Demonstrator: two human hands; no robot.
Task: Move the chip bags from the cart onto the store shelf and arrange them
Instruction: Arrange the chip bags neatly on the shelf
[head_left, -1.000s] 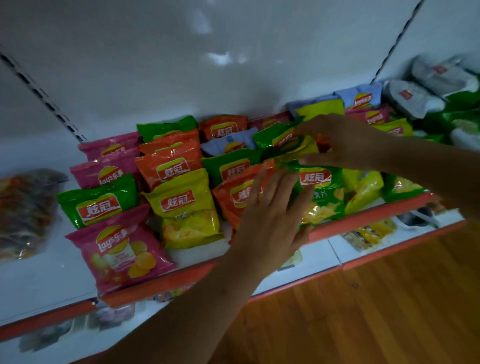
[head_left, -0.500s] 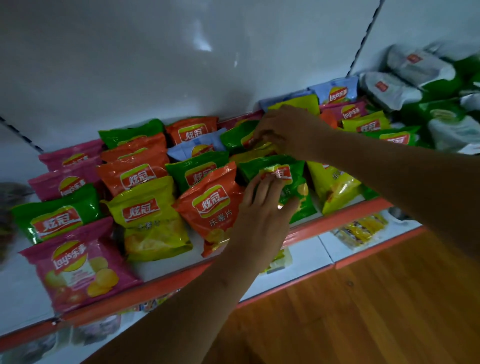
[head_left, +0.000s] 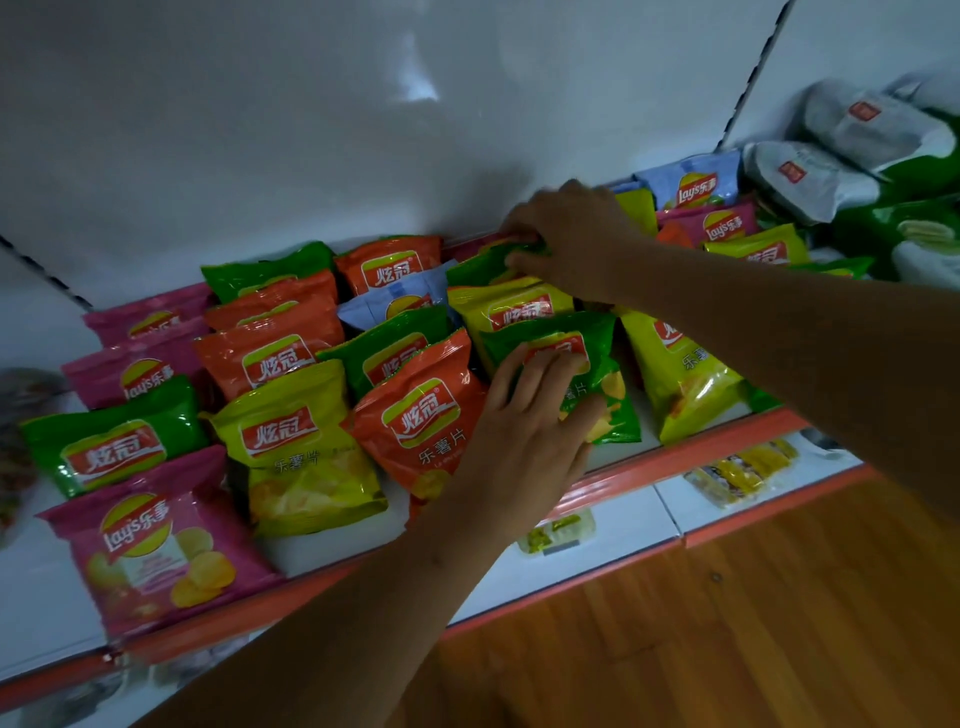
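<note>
Left hand (head_left: 524, 436) laid flat with fingers spread on a green chip bag (head_left: 587, 374) near the front of the shelf, palm pressing rather than closing round it. Right hand (head_left: 566, 239) reached farther back, fingers curled and pinching the top edge of another green bag (head_left: 483, 267) in the far row, close against the white back panel (head_left: 363, 130). Between the two hands, a yellow bag (head_left: 511, 306) standing just behind the front green one. To the left of the left hand, an orange bag (head_left: 421, 421) leaning forward, touching the wrist; beside it a yellow-green bag (head_left: 301, 441), then a green bag (head_left: 111, 441) and a pink Lay's bag (head_left: 156, 545) at the near left corner. Behind these, more orange, pink and pale blue bags overlapped in rows. To the right, under the right forearm, a yellow bag (head_left: 685, 374) lying at the front by the orange shelf edge (head_left: 701, 447). Far right, a blue Lay's bag (head_left: 696, 182) and grey-and-green packs (head_left: 810, 176) piled in the next bay. Below, a lower shelf with small yellow packets (head_left: 743, 473), and wooden floor (head_left: 727, 623). No cart seen.
</note>
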